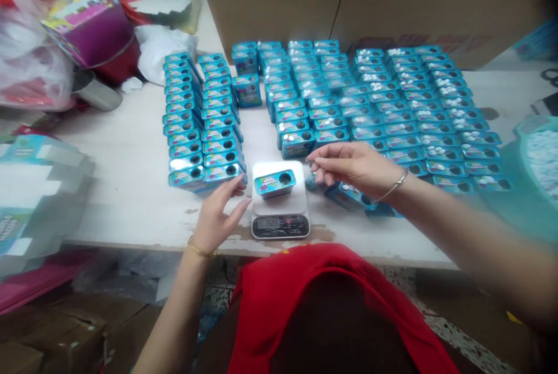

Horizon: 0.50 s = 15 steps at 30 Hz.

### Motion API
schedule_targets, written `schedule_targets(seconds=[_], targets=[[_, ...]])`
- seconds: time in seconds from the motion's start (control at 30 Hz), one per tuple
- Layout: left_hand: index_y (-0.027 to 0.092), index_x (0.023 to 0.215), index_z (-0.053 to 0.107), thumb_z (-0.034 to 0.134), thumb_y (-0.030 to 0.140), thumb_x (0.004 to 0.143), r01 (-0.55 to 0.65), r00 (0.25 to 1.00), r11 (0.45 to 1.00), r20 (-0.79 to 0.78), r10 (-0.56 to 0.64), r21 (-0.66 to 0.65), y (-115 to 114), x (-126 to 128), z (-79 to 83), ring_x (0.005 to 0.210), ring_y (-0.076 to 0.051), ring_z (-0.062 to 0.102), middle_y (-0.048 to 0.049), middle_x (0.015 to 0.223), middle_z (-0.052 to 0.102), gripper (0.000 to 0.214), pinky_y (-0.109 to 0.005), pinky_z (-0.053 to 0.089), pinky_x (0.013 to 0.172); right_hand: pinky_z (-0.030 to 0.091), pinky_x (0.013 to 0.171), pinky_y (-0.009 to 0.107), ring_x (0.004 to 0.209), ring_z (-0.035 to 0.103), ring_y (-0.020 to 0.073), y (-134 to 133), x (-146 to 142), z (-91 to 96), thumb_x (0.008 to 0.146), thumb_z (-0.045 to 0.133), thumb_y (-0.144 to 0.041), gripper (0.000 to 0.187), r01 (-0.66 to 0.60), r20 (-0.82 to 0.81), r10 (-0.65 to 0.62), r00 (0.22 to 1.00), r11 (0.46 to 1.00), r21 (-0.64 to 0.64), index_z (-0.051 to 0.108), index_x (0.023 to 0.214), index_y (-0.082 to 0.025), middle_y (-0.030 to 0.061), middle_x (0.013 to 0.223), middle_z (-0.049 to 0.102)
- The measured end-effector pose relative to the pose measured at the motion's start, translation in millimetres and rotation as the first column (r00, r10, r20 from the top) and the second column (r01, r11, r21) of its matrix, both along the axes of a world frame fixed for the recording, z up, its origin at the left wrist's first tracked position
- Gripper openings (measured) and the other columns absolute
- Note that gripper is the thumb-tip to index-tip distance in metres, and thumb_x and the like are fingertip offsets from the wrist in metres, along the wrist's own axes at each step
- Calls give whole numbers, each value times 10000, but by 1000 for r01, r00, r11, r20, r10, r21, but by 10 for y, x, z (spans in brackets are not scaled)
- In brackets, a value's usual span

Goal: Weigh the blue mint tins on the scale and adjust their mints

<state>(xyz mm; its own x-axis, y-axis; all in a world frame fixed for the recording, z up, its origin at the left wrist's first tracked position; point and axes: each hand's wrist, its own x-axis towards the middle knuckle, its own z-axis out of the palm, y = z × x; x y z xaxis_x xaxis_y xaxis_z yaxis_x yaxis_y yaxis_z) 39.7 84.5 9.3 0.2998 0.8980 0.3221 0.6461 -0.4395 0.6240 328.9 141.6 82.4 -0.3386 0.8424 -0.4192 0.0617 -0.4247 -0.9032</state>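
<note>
At the far left we are seeing a purple box [93, 34] leaning among plastic bags [32, 68], and nearer, white-and-blue cartons [43, 188] are lying at the side, presumably keeping the middle free for handling. Next, the left rows of blue containers [220, 147] are standing upright, round dark openings facing up, likely so that each opening is staying in easy reach.

Our left hand [220, 214] is hovering at the near end of these rows, its fingers loosely open and gripping nothing, apparently waiting beside the scale. We are seeing the scale [281, 205] with its display facing us, probably for easy reading, and one blue container [272, 185] is resting on its platform, opening up and to the right.

Just right of it, our right hand [349, 167] is holding thumb and fingertips close together; we are unable to tell whether they are meeting or pinching anything small.

Beyond it the right block of blue containers [375, 112] is standing before a large cardboard box [392, 2], many tops carrying white pieces. At the far right a teal basin [508, 156] is holding white pellets [544, 153], seemingly within the right hand's reach.
</note>
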Motion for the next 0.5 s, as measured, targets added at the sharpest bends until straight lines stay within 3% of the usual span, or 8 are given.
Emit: schedule_targets(seconds=[0.17, 0.33, 0.4, 0.5], targets=[[187, 1324, 473, 586, 282, 879, -16, 1000, 1000, -13, 16, 12, 1, -6, 7, 909, -172, 631, -81, 1026, 662, 469, -350, 529, 850, 386, 438, 194, 452, 519, 80, -59, -222, 77, 873, 566, -208, 108, -179, 218, 135, 967, 963, 199, 614, 812, -132, -16, 551, 576], [188, 1318, 478, 573, 293, 887, -16, 999, 1000, -35, 17, 17, -2, 3, 13, 899, -174, 637, -86, 1024, 667, 454, -353, 530, 844, 383, 512, 209, 461, 518, 76, 17, -489, 90, 863, 612, -208, 159, -361, 483, 144, 864, 845, 394, 636, 730, -125, -25, 539, 561], [194, 1319, 477, 577, 282, 884, -16, 999, 1000, -33, 17, 15, -5, 2, 13, 904, -173, 637, -84, 1027, 668, 454, -349, 528, 845, 390, 546, 217, 468, 518, 75, 60, -552, 90, 887, 592, -226, 185, -395, 518, 142, 844, 817, 420, 656, 751, -118, -21, 544, 569], [190, 1308, 490, 579, 270, 882, -26, 999, 1000, -36, 27, 9, -16, -12, 13, 904, -173, 638, -80, 1016, 671, 443, -344, 522, 850, 422, 596, 230, 489, 539, 78, 92, -493, 127, 919, 538, -230, 192, -370, 474, 118, 873, 793, 484, 688, 857, -128, -16, 597, 606]])
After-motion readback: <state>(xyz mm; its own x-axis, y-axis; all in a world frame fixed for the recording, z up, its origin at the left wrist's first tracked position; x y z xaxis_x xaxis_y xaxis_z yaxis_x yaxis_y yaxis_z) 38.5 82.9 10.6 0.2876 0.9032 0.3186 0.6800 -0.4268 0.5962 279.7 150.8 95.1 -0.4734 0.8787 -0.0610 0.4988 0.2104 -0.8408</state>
